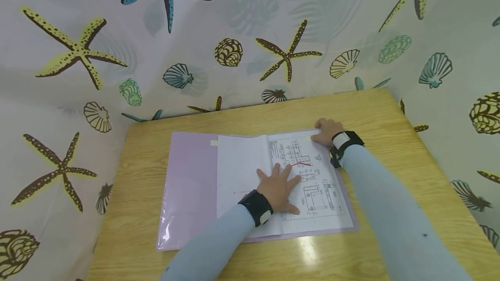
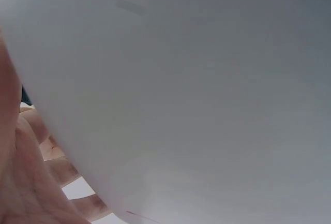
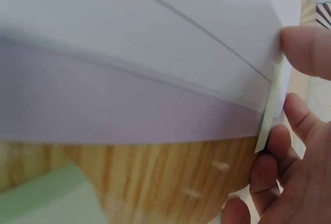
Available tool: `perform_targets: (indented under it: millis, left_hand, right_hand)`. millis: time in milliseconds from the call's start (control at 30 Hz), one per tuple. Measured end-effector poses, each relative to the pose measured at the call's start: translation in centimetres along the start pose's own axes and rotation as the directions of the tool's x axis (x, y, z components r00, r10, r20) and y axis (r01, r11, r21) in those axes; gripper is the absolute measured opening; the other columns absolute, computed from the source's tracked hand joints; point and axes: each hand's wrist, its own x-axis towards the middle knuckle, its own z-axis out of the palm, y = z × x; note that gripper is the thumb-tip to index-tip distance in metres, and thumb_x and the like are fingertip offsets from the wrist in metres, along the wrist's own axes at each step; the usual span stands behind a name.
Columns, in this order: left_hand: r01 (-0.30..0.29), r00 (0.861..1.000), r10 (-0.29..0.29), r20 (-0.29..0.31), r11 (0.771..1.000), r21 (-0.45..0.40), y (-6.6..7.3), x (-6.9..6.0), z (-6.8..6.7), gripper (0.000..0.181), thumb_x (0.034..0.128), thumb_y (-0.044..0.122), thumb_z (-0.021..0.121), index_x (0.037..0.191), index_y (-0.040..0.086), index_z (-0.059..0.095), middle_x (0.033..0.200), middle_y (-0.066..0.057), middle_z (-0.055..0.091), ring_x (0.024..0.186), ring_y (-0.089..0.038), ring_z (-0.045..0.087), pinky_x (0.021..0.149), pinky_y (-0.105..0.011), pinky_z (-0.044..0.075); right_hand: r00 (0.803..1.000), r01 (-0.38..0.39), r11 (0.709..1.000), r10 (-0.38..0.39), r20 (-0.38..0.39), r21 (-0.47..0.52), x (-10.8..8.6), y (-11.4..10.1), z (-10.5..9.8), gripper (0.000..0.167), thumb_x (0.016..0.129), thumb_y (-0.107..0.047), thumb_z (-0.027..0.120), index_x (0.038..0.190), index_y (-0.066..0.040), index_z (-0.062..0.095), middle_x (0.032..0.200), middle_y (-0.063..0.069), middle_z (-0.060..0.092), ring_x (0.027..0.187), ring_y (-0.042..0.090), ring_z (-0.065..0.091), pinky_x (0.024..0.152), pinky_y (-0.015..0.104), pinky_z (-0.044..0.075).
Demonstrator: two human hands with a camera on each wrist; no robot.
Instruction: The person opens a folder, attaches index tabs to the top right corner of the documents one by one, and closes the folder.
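Observation:
An opened purple document folder (image 1: 191,185) lies on the wooden table with white pages inside. Its right-hand page (image 1: 312,224) bears technical drawings and a short red mark (image 1: 301,164). My left hand (image 1: 275,187) rests on the pages near the fold, fingers spread. In the left wrist view a blurred white page (image 2: 181,105) covers most of the frame, beside part of that hand (image 2: 36,182). My right hand (image 1: 328,132) is at the folder's upper right corner. The right wrist view shows that hand (image 3: 305,146) pinching the edge, with a pale strip (image 3: 265,125) there.
The wooden table (image 1: 140,155) extends around the folder. Behind it and along both sides hangs a white cloth (image 1: 242,86) printed with starfish and shells. A small pale tab (image 1: 213,143) sits near the top of the purple cover. A light green patch (image 3: 51,198) appears low in the right wrist view.

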Motion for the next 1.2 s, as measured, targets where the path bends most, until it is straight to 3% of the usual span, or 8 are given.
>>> perform_targets:
  millis: [233,467,800,1000,1200]
  left_hand:
    - [-0.002,1.000,0.002,-0.004,1.000,-0.006,-0.2,0.3,0.3,0.106,0.0598,0.087,0.056,0.151,0.041,0.026,0.159,-0.001,0.021,0.142,-0.035,0.024,0.092,-0.074,0.032]
    - [-0.001,1.000,0.001,0.004,1.000,0.001,-0.2,0.2,0.2,0.105,0.0606,0.087,0.055,0.151,0.041,0.026,0.159,-0.001,0.020,0.142,-0.036,0.024,0.092,-0.075,0.031]
    - [-0.007,1.000,0.007,-0.009,1.000,0.002,0.0,0.0,-0.3,0.106,0.0605,0.087,0.056,0.151,0.039,0.028,0.158,-0.002,0.023,0.141,-0.036,0.025,0.091,-0.074,0.033]
    - [-0.009,1.000,0.009,-0.013,1.000,-0.009,0.0,0.0,0.0,0.106,0.0604,0.087,0.056,0.151,0.040,0.028,0.158,-0.002,0.023,0.141,-0.036,0.025,0.092,-0.074,0.032]
    - [-0.006,1.000,0.005,-0.021,0.999,-0.034,-0.1,0.0,0.0,0.106,0.0602,0.086,0.058,0.150,0.039,0.029,0.158,-0.003,0.023,0.141,-0.037,0.025,0.091,-0.075,0.031]
  right_hand:
    - [0.998,-0.056,0.998,0.056,-0.019,-0.006,-1.6,-1.6,-0.3,0.061,0.087,-0.048,0.057,0.131,-0.008,0.045,0.127,0.023,0.047,0.107,0.043,0.040,0.085,0.057,0.039]
    - [0.995,-0.092,0.995,0.091,-0.040,-0.028,-1.5,-2.1,0.1,0.067,0.084,-0.058,0.056,0.129,-0.011,0.045,0.122,0.020,0.047,0.104,0.040,0.040,0.083,0.056,0.039]
    - [0.999,-0.040,0.999,0.040,-0.002,0.010,-1.0,-0.6,0.3,0.085,0.074,-0.067,0.067,0.131,-0.009,0.044,0.124,0.021,0.047,0.105,0.040,0.041,0.082,0.056,0.041]
    - [0.999,-0.036,0.999,0.035,0.029,0.032,-1.3,-0.5,0.0,0.080,0.079,-0.060,0.067,0.134,-0.008,0.042,0.126,0.022,0.046,0.107,0.041,0.040,0.088,0.055,0.039]
    - [0.999,-0.005,0.997,0.001,0.053,0.072,-1.5,-0.6,-0.8,0.065,0.087,-0.039,0.066,0.136,-0.005,0.043,0.129,0.025,0.047,0.108,0.042,0.043,0.092,0.055,0.039]
